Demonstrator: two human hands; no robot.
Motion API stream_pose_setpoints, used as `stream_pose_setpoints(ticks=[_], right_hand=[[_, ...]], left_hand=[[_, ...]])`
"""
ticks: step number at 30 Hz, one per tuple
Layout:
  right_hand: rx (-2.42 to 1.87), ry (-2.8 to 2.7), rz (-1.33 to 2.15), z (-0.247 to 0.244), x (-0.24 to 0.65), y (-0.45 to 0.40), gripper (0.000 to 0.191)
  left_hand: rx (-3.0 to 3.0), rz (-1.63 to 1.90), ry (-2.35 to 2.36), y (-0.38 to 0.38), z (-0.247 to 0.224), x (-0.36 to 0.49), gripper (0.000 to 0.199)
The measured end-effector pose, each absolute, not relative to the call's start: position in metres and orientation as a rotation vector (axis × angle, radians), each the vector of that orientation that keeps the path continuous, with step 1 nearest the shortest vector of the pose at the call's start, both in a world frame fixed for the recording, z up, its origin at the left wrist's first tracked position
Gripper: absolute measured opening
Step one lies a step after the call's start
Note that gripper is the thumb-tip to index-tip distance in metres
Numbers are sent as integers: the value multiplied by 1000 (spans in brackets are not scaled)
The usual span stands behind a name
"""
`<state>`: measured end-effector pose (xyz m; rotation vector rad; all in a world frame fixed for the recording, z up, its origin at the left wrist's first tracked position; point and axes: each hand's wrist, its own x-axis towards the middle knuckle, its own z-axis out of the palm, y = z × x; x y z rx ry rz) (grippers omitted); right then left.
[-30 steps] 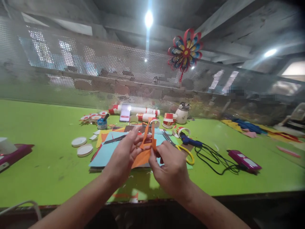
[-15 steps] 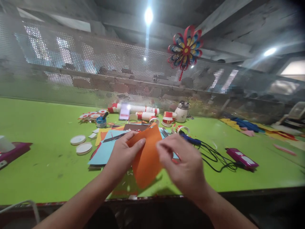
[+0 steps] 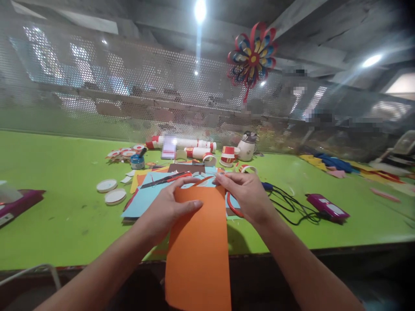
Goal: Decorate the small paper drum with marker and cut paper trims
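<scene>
A sheet of orange paper [image 3: 199,250] hangs down over the table's front edge. My left hand [image 3: 168,207] grips its upper left side, thumb on the front face. At the sheet's top right corner, my right hand [image 3: 248,194] pinches the end of a narrow orange paper strip [image 3: 202,181]. Whether that strip is still joined to the sheet I cannot tell. Close beside my right hand shows a red scissor handle [image 3: 233,206], its blades hidden. Beyond my left hand, scissors with dark blades [image 3: 162,179] lie on light blue paper [image 3: 138,205].
On the green table [image 3: 78,224] stand a blue jar [image 3: 138,162], white lids [image 3: 115,196], red-and-white paper cups [image 3: 227,155] and a white jug [image 3: 247,147]. To the right, black cables [image 3: 292,207] run to a purple box [image 3: 328,208]. A paper flower [image 3: 253,59] hangs above.
The orange sheet has turned from a slanted, curled position to hang flat and lower toward me. My right hand has moved up to the sheet's top corner, and the narrow strip now shows.
</scene>
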<state>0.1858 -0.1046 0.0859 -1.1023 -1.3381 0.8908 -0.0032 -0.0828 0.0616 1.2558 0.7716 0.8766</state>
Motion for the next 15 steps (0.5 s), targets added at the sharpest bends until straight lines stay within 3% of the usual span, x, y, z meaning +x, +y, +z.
stream_pose_setpoints(ticks=[6,8,12,15], right_hand=[[-1121,-1283,589,91,210,-113,23],[-1246,-1544,551,92,232,-129,33],[-1369,-2312,924,75,290,-173,34],[-1882,-2317,897,58,321,-199,20]], left_hand=[[1210,844,835,-82,61,-5,69],[1266,908,908,-80,61,-7,66],[1300,987,1011,-71,55,-14,53],[1204,969,942,-61,48,-16,48]])
